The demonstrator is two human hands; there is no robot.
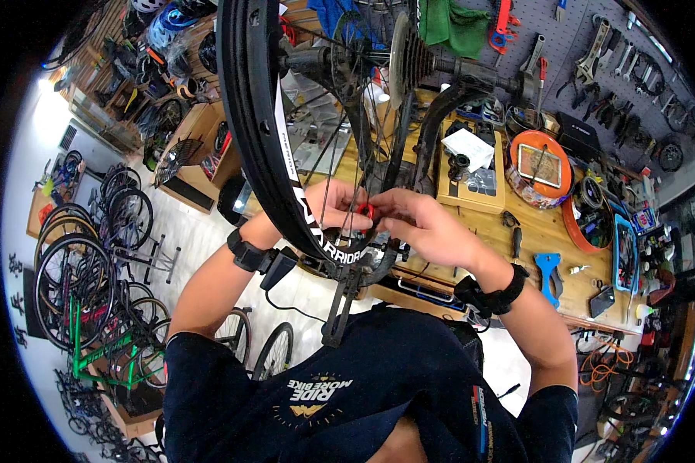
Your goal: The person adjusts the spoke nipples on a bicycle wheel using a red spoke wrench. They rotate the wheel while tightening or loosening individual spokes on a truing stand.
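A bicycle wheel point(247, 108) with a black rim and white lettering stands upright in a dark truing stand point(340, 309). Its large cassette point(401, 62) is at the hub, on the far side. Down by the lower rim, among the spokes, is a small round red spoke wrench point(366, 210). My left hand point(333, 207) reaches past the rim from the left, fingertips closed on the wrench. My right hand point(421, 225) comes from the other side, its thumb and fingers pinched together at the same wrench. The fingers partly hide the wrench and the spoke it is on.
The wooden workbench point(471, 231) holds a cardboard box point(475, 181), an orange round tray point(542, 166), a blue tool point(547, 278) and a black phone-like object point(601, 300). Tools hang on the grey pegboard point(571, 46). Several bicycles point(93, 301) stand at the left.
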